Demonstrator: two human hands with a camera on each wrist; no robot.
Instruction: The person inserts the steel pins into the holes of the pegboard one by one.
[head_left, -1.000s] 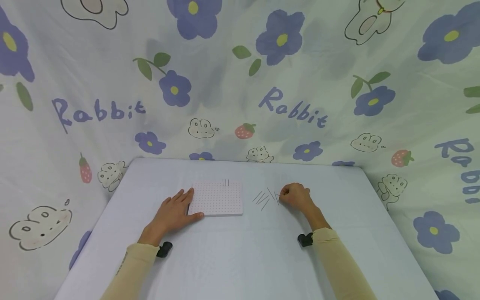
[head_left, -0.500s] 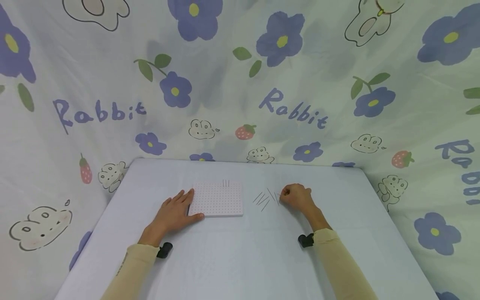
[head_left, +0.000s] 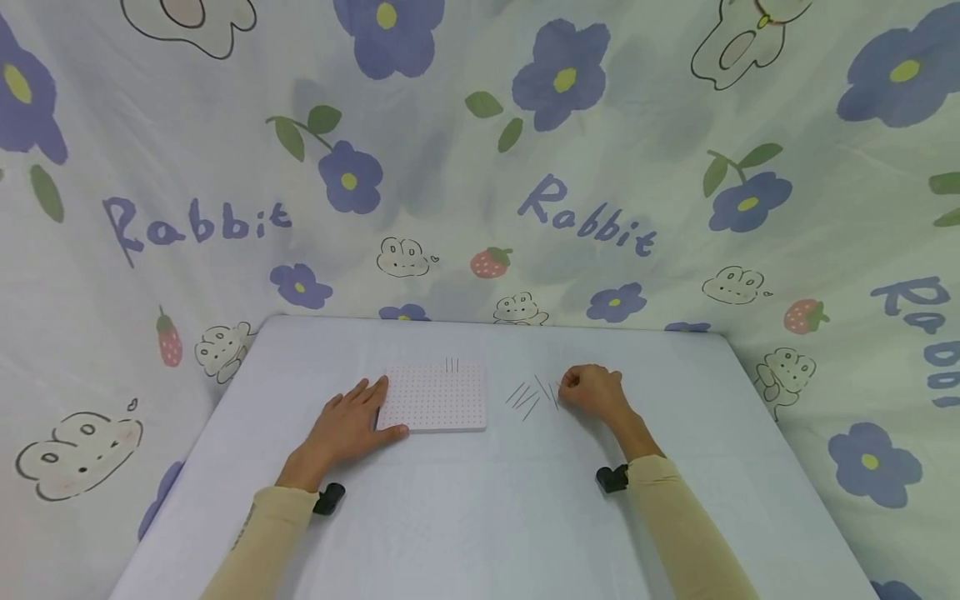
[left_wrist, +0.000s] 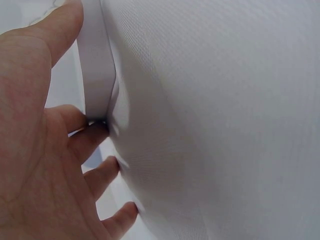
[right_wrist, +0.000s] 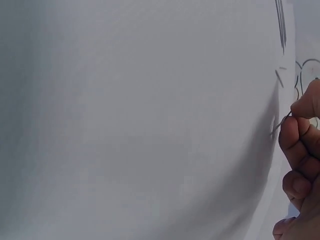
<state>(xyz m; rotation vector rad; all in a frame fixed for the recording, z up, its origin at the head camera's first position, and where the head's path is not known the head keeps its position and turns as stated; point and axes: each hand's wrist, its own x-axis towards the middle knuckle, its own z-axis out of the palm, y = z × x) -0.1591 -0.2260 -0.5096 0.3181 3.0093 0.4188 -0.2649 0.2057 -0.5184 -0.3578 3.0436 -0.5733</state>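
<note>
A white pegboard (head_left: 431, 408) dotted with small holes lies on the table. My left hand (head_left: 341, 429) rests against its left side with fingers spread, the thumb on the front corner; the left wrist view shows the board's side wall (left_wrist: 96, 60) beside the thumb. Three thin dark rods (head_left: 452, 365) stand upright at the board's back edge. To the board's right, several loose thin rods (head_left: 522, 397) lie scattered. My right hand (head_left: 596, 392) is at their right end, pinching one thin rod (right_wrist: 281, 124) between thumb and index finger, as the right wrist view shows.
A white cloth covers the table (head_left: 465, 517). Its back edge meets a patterned curtain (head_left: 450, 167) with flowers and rabbits. A black wrist camera (head_left: 328, 499) sits at the left wrist and another camera (head_left: 612, 479) at the right.
The right hand stays almost in place at the rods, and its fingers shift very slightly. The left hand, the board and the upright rods have not moved.
</note>
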